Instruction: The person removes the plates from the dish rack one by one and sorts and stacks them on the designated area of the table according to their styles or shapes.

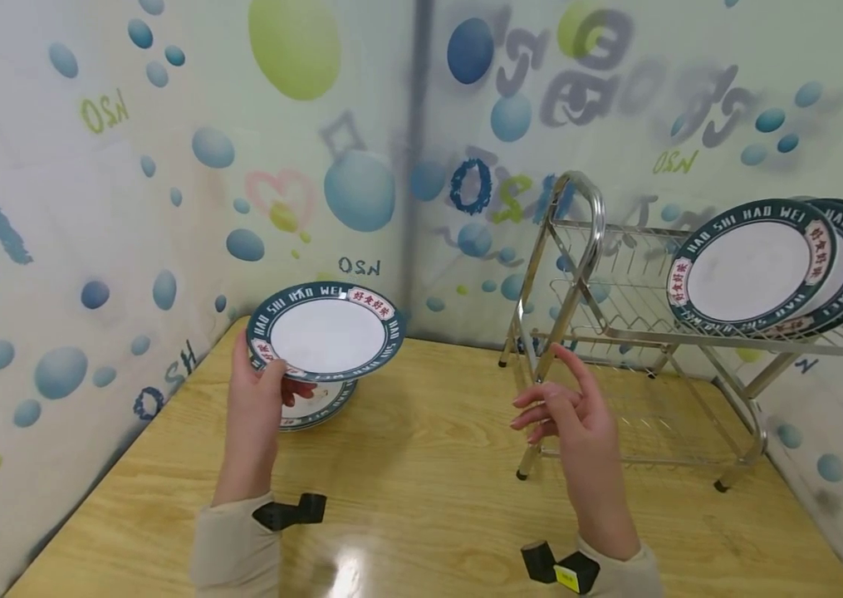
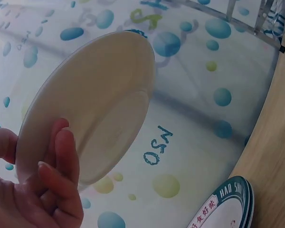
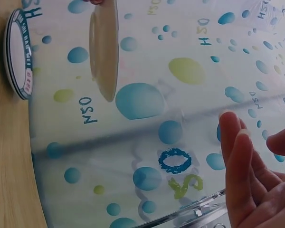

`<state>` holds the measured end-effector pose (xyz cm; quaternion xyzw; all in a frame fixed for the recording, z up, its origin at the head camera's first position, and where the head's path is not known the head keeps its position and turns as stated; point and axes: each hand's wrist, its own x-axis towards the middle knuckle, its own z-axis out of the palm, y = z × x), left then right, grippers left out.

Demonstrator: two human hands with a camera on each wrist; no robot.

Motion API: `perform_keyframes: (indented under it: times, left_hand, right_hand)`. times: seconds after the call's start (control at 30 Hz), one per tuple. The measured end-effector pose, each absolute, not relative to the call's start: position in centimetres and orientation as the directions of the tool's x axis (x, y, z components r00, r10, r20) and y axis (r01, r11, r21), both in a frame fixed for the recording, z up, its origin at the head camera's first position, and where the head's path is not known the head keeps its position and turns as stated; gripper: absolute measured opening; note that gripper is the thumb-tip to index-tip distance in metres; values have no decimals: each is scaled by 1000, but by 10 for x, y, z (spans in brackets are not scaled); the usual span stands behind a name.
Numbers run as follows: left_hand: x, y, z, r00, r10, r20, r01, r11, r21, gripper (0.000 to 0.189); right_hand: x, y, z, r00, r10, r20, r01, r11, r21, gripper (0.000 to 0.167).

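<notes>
My left hand [image 1: 260,399] grips the near left rim of a white plate [image 1: 327,336] with a dark green lettered border. Thumb on top and fingers beneath, it holds the plate in the air, as the plate's pale underside [image 2: 99,104] in the left wrist view confirms. Under it, partly hidden, a small stack of like plates [image 1: 327,404] sits on the table. My right hand [image 1: 574,423] hovers with nothing in it, fingers loosely bent, just in front of the metal dish rack [image 1: 585,274]. Several matching plates [image 1: 750,266] lean on the rack's upper tier at the right.
The wooden table [image 1: 428,482] meets patterned walls at the back and sides. The rack's lower tier and black-tipped legs stand at the table's back right. Black wrist straps [image 1: 290,511] circle both sleeves.
</notes>
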<state>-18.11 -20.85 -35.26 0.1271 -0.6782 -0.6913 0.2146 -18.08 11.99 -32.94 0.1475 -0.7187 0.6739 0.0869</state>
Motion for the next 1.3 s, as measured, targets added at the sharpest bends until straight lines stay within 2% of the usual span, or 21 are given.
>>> perform_keyframes:
  times: [0.33,0.6,0.87,1.1,1.3]
  left_hand:
    - [-185,-225,-368,-866,-500,31,-13,85,996,62]
    - [-188,-235,-379,-861,-508,12,-47,103,994,57]
    - [-192,-239,-392,-864,-503,-20,-101,133,986,60]
    - [-194,-242,-402,-863,-505,-34,-113,127,985,52]
    - [-195,-245,-405,-862,-505,-52,-128,117,985,58]
  right_hand:
    - [-182,121,-330,-937,-96,335,-340,45,-939,48]
    - [-184,122,-331,-932,-93,350,-356,54,-933,48]
    - [-186,127,-330,-939,-54,339,-343,81,-936,48]
    - [-186,135,-329,-943,6,332,-329,106,-938,45]
    - [-185,145,-324,-930,57,364,-358,99,-929,44]
